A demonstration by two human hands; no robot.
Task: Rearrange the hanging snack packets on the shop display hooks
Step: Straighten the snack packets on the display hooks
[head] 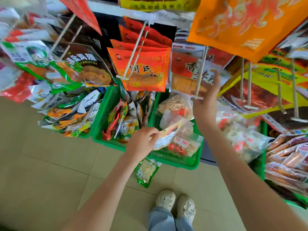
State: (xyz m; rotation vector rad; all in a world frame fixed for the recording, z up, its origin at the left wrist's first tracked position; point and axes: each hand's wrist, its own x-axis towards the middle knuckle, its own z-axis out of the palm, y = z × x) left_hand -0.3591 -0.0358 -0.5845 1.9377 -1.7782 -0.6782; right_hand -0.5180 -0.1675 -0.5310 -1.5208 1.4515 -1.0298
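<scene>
Centre frame, the left hand (143, 144) pinches a loose snack packet (166, 136) above a green basket (188, 164). The right hand (206, 104), fingers straight, reaches up beside a hook (201, 70) of red packets (180, 64). An orange packet (241, 25) overhangs from upper right.

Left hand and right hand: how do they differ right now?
The left hand is low over the green basket; the right hand is raised to the hanging red packet. The left hand's fingers pinch a loose packet; the right hand's fingers are stretched out, holding nothing visible. The left hand is sharp; the right hand is blurred. Both forearms are bare.
</scene>
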